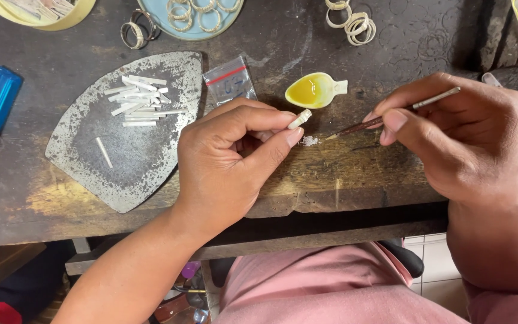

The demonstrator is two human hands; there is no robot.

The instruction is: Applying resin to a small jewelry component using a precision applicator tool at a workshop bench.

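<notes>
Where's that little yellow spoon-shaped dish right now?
In the head view, the yellow spoon-shaped dish sits on the dark workbench just above the gap between the left hand and the right hand, beside a small plastic bag.

Soft, even daylight is falling from above; the hands are casting faint shadows on the desk (pixel 343 174), glare is glinting off the yellow spoon (pixel 314 90), focus is staying sharp.

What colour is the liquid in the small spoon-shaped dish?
Yellow, in a white spoon-shaped dish; the head view shows it.
</notes>
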